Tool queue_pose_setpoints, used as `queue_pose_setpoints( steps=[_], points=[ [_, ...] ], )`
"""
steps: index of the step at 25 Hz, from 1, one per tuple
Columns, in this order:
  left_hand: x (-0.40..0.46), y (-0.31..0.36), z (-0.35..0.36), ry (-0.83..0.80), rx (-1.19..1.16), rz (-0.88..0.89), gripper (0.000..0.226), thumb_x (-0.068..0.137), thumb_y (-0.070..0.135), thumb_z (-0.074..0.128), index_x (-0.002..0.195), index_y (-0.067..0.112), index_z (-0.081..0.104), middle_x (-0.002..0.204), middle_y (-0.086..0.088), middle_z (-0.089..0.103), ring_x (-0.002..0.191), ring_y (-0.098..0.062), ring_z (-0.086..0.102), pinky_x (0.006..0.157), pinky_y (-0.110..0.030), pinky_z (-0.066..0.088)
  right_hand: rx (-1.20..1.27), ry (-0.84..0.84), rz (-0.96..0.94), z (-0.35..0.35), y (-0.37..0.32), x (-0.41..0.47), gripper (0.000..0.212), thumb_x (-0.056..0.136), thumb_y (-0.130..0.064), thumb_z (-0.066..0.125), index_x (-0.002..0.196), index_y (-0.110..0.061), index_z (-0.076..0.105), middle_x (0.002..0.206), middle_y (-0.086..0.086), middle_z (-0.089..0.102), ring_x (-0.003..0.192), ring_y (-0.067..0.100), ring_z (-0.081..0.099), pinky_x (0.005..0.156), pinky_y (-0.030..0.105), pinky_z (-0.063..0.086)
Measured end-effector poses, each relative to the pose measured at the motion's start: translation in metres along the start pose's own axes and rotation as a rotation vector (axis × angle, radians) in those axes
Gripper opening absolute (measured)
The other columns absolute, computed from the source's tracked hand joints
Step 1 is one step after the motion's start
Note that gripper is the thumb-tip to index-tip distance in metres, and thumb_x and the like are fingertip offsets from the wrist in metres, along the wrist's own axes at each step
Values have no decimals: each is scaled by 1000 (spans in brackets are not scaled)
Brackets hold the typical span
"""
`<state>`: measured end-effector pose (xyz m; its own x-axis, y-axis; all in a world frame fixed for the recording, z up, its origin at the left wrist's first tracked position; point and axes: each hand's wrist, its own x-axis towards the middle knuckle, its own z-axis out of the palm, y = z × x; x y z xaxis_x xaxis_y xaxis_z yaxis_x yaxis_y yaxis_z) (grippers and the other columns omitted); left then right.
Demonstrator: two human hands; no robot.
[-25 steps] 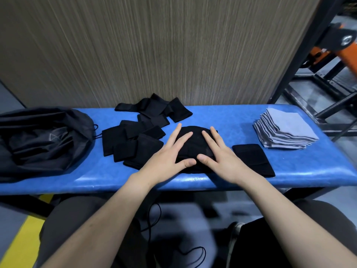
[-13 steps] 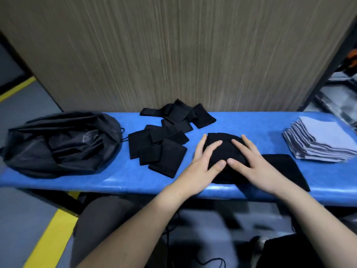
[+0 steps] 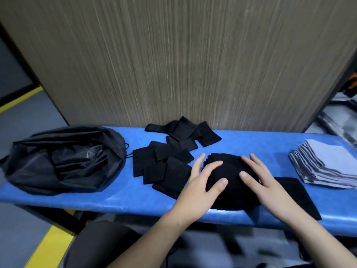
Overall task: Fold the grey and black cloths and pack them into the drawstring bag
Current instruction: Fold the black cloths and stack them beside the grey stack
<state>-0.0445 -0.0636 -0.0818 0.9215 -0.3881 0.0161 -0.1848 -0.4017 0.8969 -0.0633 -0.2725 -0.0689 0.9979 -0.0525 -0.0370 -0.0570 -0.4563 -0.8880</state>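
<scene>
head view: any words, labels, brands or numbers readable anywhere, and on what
No readable text anywhere in this view.
Bag: a small pale triangle outline, a mark and not letters; any wording beside it is too faint to read.
Black cloths, grey cloths, bench and the panel behind: no print shows.

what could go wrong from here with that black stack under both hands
1. The stack of black cloths sits at the near edge of the blue bench; pressed by the left hand and right hand, it might slide off.
2. Its layers look staggered, so lifting it could fan them apart.
3. The drawstring bag lies slumped at the far left, and its opening may need holding open, leaving one hand for the stack.
</scene>
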Motion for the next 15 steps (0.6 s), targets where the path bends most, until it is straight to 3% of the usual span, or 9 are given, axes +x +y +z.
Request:
queue_pose_setpoints(
  steps=[2,5,7,11,15],
  points=[
    [0,1,-3,55,-67,-40,44,98,51,55,139,56,42,158,31,7,144,12,17,114,-22,25,-23,93,24,0,1,1,62,89,-46,60,148,-35,43,159,-14,26,144,1,27,118,25,20],
    [1,1,-1,99,-126,-128,48,95,51,60,140,52,42,148,23,26,138,2,38,115,-26,33,-128,166,101,-1,6,1,63,90,-40,67,147,-28,43,144,0,45,125,10,48,107,26,34],
    [0,2,5,88,-124,-171,56,93,51,63,143,51,38,144,19,33,132,-2,45,115,-31,36,-146,117,146,1,4,-2,65,89,-40,68,148,-29,42,140,-2,50,129,13,49,107,26,35],
    [16,6,9,125,-133,-185,59,95,37,64,147,44,36,142,13,37,123,0,42,103,-21,31,-159,43,126,4,1,7,71,90,-41,65,152,-28,34,145,2,47,135,15,44,112,28,33],
    [58,12,17,153,-162,-208,60,97,33,62,149,41,34,140,12,35,121,-3,39,101,-24,32,-155,29,181,-13,2,48,69,92,-40,63,152,-26,34,145,5,47,134,18,46,110,27,34]
  ],
)
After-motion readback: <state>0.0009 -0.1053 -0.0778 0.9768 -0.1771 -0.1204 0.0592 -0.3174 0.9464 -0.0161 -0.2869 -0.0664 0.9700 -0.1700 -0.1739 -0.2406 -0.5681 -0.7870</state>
